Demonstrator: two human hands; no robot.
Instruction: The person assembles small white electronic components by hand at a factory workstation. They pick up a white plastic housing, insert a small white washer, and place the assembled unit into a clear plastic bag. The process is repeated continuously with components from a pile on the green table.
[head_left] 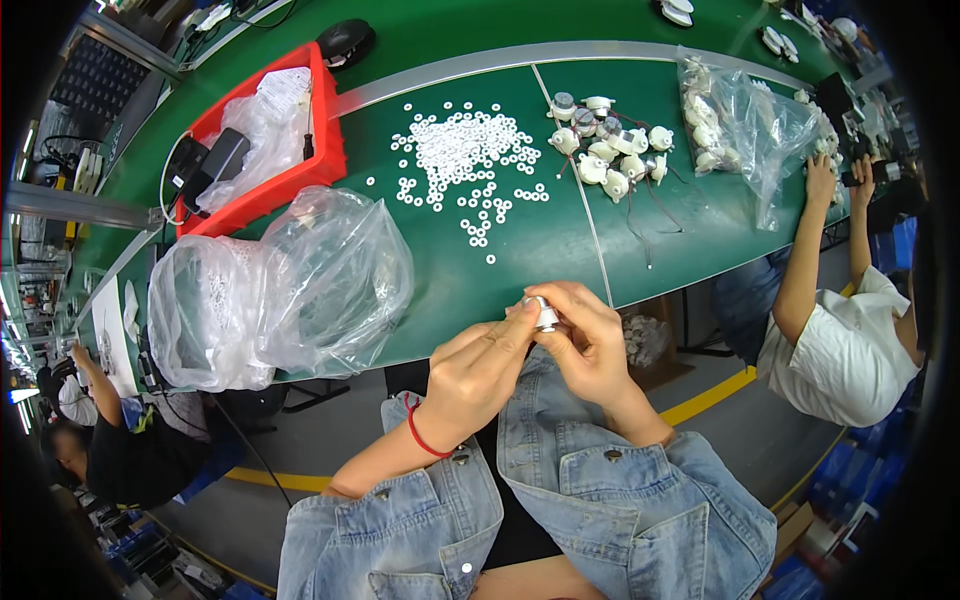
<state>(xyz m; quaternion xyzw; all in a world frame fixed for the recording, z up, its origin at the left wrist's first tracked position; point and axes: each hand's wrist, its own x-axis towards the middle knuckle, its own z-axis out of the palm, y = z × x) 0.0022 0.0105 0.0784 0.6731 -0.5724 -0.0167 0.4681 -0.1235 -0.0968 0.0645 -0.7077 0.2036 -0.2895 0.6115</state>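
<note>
Between my two hands, just off the near edge of the green table, is a small white and silver motor-like part (545,314). My left hand (480,368), with a red cord at its wrist, pinches it from the left. My right hand (588,342) has its fingers closed round the other side, hiding much of it. Beyond my hands a wide spread of small white rings (462,145) lies on the table (500,285). To their right sits a group of small white motors (612,150), several with thin dark wires trailing toward me.
At left stand a clear plastic bag (335,280) and a red bin (325,150) holding black adapters and plastic film. A bag of white parts (705,120) lies at right, near a co-worker's hands (820,180). A metal rail (440,85) crosses behind; another person (120,430) is at far left.
</note>
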